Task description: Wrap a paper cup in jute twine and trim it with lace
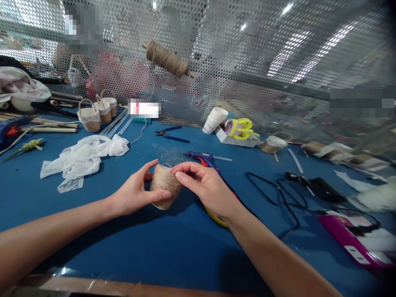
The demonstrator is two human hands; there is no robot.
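Note:
A small paper cup (166, 186) wrapped in tan jute twine is held tilted above the blue tabletop. My left hand (133, 192) grips it from the left, with the thumb across the near side and the fingers behind. At the upper right rim, my right hand (210, 189) pinches with thumb and index finger; any twine end between those fingertips is too small to make out. Just beyond the right hand lies a blue hot glue gun (198, 155) with a clear glue stick in its back. Its red trigger is partly visible.
Several twine-wrapped cups with handles (90, 119) stand at the back left, near white lace ribbon (83, 154). Blue-handled pliers (173, 134), stacked paper cups (214, 119) and a twine spool (167, 58) on the mesh are farther back. Black cable (280, 187) and a magenta power strip (343, 237) occupy the right.

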